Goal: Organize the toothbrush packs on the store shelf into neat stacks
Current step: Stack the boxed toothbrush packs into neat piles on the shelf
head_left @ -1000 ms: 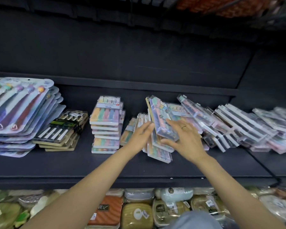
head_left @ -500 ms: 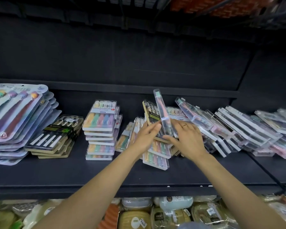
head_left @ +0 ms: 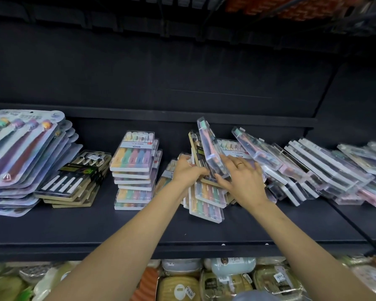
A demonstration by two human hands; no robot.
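Toothbrush packs, loose and leaning, fill the middle of the dark shelf (head_left: 269, 227); the person works on this jumble with both hands. Nearest the viewer, on the tier below, lie wrapped goods (head_left: 226, 281) that have no part in the task. At the front of the jumble, a pastel pack (head_left: 206, 203) lies flat and askew, its near corner close to the shelf edge, probably because the pile above has slid forward. The left hand (head_left: 186, 172) curls around the left edge of the leaning bundle, fingers closed on it, apparently to keep the packs from toppling leftward. The right hand (head_left: 241, 181) is closed on a clear pack (head_left: 211, 148), thumb beneath its lower end and fingers spread across the face; the pack stands tilted on edge, a posture that suggests it is being pulled free for sorting. Just behind it, a dark-carded pack (head_left: 195, 153) stands upright in the bundle. To the left, the pastel stack (head_left: 135, 166) already sits squared, serving as the likely model for the rest. Farther left lie a fanned stack of black-and-tan packs (head_left: 74, 181) and large blister cards (head_left: 20, 153), overlapping loosely. To the right, clear packs (head_left: 323, 170) slump in a long shingled row, still unsorted. Judged from this, the task is well short of done.
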